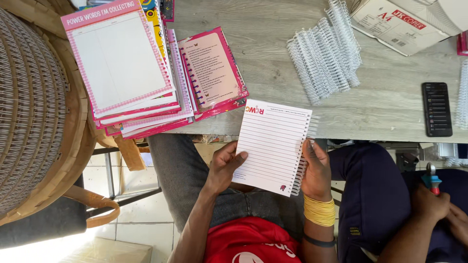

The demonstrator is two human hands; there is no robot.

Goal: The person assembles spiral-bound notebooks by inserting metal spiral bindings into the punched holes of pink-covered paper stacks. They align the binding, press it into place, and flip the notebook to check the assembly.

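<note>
I count one lined notepad [273, 146] held just off the tabletop's [385, 104] near edge. One stack of pink-bordered pads [122, 63] sits at the left end of the tabletop; I cannot count its layers exactly. One pink booklet [212, 70] lies against that stack. One heap of white wire binding coils [324, 53] lies mid-tabletop; single coils are too many to separate. One black phone [437, 108] lies near the right edge. One white paper box [399, 22] occupies the far right corner.
</note>
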